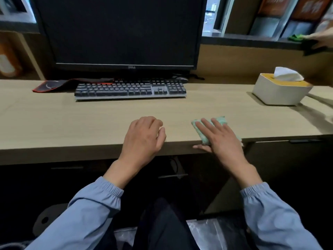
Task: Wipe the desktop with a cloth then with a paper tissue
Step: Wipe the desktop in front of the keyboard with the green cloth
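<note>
Pale wood grain is seen across the desk, which runs the full width of the view with a dark gap below its front edge. At the back, a large dark monitor is stood, its screen blank. A black-keyed keyboard is laid just in front of it, and a black mouse pad with a red border is tucked partly behind the keyboard's left end. Towards the right, a cream tissue box with a yellow top is placed well apart from the keyboard, and a white paper tissue is seen standing up out of its slot. Near the front edge, a folded light green cloth is pressed flat under the right hand. The fingers are laid straight and slightly spread on the cloth, the thumb is held against the desk's front edge, and the cloth's near end is draped just over that edge. The left hand is rested on the desk beside it, apart from the cloth, with its fingers loosely curled and nothing held. Blue cuffed sleeves are worn on both arms. On a dark ledge at the upper right, another person's hand is seen blurred beside a bright green rag.
</note>
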The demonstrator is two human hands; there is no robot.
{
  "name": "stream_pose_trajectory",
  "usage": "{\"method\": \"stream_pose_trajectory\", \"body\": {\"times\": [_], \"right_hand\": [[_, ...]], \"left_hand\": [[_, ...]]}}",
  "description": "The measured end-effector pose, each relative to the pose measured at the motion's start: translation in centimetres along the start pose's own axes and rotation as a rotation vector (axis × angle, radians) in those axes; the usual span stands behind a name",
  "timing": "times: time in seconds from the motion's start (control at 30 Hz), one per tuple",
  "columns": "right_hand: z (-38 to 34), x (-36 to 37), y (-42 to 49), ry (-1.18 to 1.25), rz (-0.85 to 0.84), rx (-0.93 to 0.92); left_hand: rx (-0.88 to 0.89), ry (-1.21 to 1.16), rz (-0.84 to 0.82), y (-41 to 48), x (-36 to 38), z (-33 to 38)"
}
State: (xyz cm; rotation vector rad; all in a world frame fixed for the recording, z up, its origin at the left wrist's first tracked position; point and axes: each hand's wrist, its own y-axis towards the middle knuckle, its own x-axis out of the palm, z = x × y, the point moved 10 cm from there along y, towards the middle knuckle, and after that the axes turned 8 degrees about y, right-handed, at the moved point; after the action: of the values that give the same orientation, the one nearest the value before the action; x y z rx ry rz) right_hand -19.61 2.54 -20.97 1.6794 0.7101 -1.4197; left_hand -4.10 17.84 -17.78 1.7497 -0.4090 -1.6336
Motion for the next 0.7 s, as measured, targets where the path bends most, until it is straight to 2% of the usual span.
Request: {"method": "stream_pose_trajectory", "body": {"times": [0.2,0.43,0.6,0.7], "right_hand": [[-4.0,1.5,1.2,-0.002,0.002,-0.088],[7.5,-1.2,-2.9,0.039,0.045,0.049],[8.0,-1.1,-3.3,-0.011,-0.054,0.011],[8.7,-1.6,-4.2,0.191,-0.053,0.077]], "left_hand": [[0.016,-0.007,-0.04,3.0,1.6,3.9],[0.014,-0.004,-0.12,3.4,3.4,4.2],[0.009,0.003,-0.14,4.2,3.7,4.7],[-0.008,0.006,-0.184,5.1,4.4,4.9]]}}
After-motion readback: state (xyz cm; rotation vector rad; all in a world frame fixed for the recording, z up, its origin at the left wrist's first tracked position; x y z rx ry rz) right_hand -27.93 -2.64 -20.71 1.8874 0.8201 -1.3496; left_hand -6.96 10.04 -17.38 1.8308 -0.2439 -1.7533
